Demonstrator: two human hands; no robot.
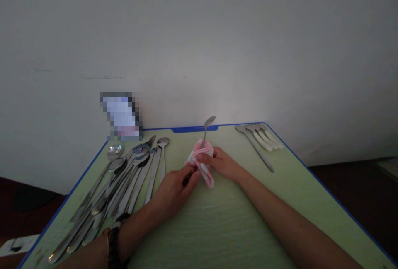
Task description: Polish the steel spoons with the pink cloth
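Observation:
A metal spoon (pixel 209 121) points up and away over the middle of the table, its bowl bare and its handle wrapped in a folded pink-and-white cloth (pixel 203 149). My right hand (pixel 222 163) is closed around the cloth, thumb on top, pressing it about the handle. Just below and to the left, my left hand (pixel 180 184) pinches the spoon's lower handle end, which is mostly hidden by the fingers. One end of the cloth hangs down between the two hands.
A heap of metal spoons and knives (pixel 124 190) covers the table's left side, partly behind my left forearm. At the back right lie a spoon (pixel 256 151) and several white-handled forks (pixel 264 140). A blurred phone-like device (pixel 121 115) leans against the wall. The green table (pixel 224 231) has blue edges.

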